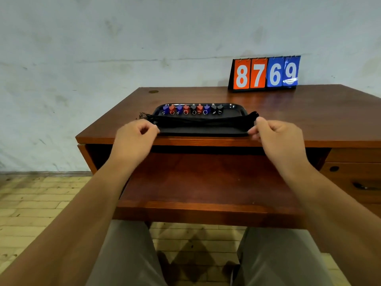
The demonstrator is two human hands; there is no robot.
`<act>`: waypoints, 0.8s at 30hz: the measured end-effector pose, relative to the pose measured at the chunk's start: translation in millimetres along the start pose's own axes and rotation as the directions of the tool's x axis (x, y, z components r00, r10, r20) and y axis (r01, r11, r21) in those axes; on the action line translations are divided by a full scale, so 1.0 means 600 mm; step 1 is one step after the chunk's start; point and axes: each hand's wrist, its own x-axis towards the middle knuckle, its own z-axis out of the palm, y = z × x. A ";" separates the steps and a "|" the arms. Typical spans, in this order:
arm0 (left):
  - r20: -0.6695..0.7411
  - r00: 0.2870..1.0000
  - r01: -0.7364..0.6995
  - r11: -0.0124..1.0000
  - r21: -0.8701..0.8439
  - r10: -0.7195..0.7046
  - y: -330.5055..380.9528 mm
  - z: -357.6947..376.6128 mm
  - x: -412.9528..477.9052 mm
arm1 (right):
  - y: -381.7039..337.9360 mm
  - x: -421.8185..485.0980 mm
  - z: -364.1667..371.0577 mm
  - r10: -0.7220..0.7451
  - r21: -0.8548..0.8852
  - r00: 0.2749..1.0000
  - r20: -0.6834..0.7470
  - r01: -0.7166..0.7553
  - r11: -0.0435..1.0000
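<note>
Where left hand [134, 139], right hand [276, 137] pinch tray [203, 132], contact half hidden.

A flat black mat [203, 131] lies along the 6 o'clock edge of the desk [288, 112], long side running 9 to 3 o'clock. The left hand [135, 139] pinches its 9 o'clock end, the right hand [277, 139] its 3 o'clock end.

Soft even light, wide-angle edge distortion.
</note>
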 end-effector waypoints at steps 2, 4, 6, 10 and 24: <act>-0.061 0.998 0.026 0.999 0.033 -0.024 0.007 -0.002 0.028 | -0.010 0.025 -0.005 0.009 -0.053 1.000 -0.025 -0.011 0.999; -0.061 0.996 0.071 0.997 0.043 -0.068 0.007 0.002 0.054 | -0.010 0.047 -0.004 0.056 -0.101 0.998 -0.014 -0.057 0.993; -0.044 0.994 0.107 0.989 0.100 -0.103 0.005 0.010 0.075 | -0.007 0.064 0.000 0.127 -0.153 0.991 0.046 -0.119 0.981; -0.026 0.989 0.147 0.976 0.163 -0.144 -0.006 0.025 0.108 | -0.001 0.090 0.012 0.217 -0.280 0.963 0.158 -0.167 0.945; -0.007 0.974 0.224 0.965 0.133 -0.225 -0.038 0.036 0.157 | 0.021 0.170 0.050 0.348 -0.334 0.921 0.174 -0.277 0.901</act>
